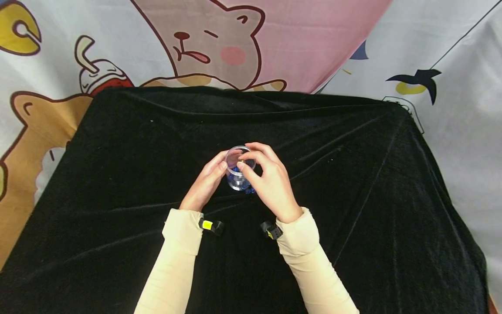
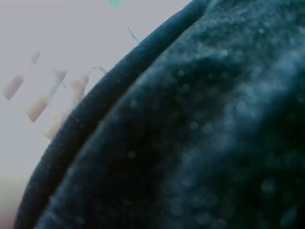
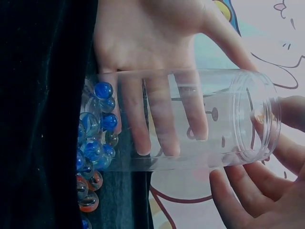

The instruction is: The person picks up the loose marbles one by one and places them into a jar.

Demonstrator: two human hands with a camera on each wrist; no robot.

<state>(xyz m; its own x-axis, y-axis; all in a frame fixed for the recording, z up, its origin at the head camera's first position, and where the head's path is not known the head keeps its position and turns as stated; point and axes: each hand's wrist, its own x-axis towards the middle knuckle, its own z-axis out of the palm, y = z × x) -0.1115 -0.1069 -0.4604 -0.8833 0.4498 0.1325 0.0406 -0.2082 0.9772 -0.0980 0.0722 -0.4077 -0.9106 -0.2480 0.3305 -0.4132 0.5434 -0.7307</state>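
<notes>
A clear, lidless plastic jar stands upright on the black cloth, with several blue and clear glass marbles at its bottom. My left hand holds the jar from the left side; through the wall, its fingers show behind the jar, with the thumb near the rim. My right hand pinches a small amber marble between thumb and forefinger at the jar's mouth. The other right fingers lie beside the rim. In the left wrist view, pale, washed-out fingers appear faintly.
Outside the jar, near its base, loose marbles lie on the cloth, some with orange streaks. The black cloth covers the table and has several folds. Behind it hangs a printed curtain with cartoon animals.
</notes>
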